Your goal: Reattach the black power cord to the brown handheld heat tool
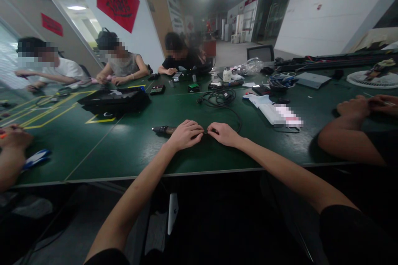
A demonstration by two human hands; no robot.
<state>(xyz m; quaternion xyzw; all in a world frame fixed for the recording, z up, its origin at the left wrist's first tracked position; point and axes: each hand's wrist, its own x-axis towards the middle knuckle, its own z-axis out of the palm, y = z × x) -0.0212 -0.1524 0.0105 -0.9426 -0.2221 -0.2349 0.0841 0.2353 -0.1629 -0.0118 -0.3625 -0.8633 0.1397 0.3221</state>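
An electric screwdriver (162,129) lies on the green table with its dark tip pointing left. My left hand (185,135) is closed around its rear part, fingers curled over the body. Close by on the right, my right hand (223,133) is closed in a pinch at the tool's back end, on what looks like the end of a black cable (239,116). That cable runs behind the right hand and up to a loose coil. The small part between my fingertips is too dark to make out.
A black tray (115,99) stands at left on the green table (130,153). Farther back are circuit boards (193,87), a white bottle (227,75) and a bowl of wires (282,80). White-and-blue packets (264,105) lie right. Co-workers' arms (345,132) rest at both sides.
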